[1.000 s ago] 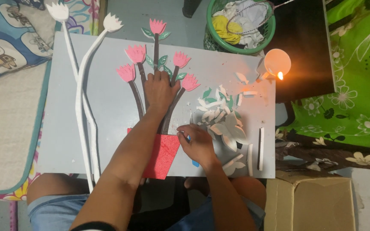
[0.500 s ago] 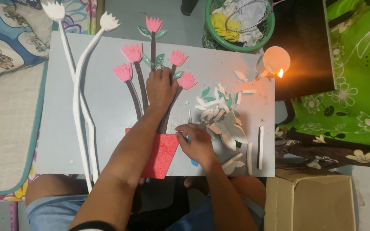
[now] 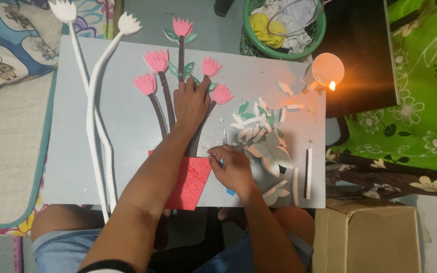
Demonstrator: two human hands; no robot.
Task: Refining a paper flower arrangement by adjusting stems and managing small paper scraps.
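Observation:
A grey board (image 3: pixel 107 116) lies across my lap with foam flowers on it: pink blossoms (image 3: pixel 156 60), dark brown stems (image 3: pixel 160 98), green leaves and a red pot (image 3: pixel 190 184). My left hand (image 3: pixel 190 101) presses flat on the stems near the middle of the bunch. My right hand (image 3: pixel 233 167) grips a blue-handled craft knife (image 3: pixel 224 139), its blade pointing up beside the rightmost stem. Two long white foam flowers (image 3: pixel 94 116) lie along the board's left side.
White and green foam scraps (image 3: pixel 264 136) are piled on the board's right half, with white strips (image 3: pixel 308 172) near the edge. A lit candle (image 3: pixel 328 71) glows at the top right. A green basket (image 3: pixel 284 25) of cloth, a cardboard box (image 3: pixel 370 237) and green floral fabric (image 3: pixel 421 86) surround the board.
The camera view has shifted slightly. My left hand stays pressed on the stems and my right hand stays by the pot with the knife; no clear movement.

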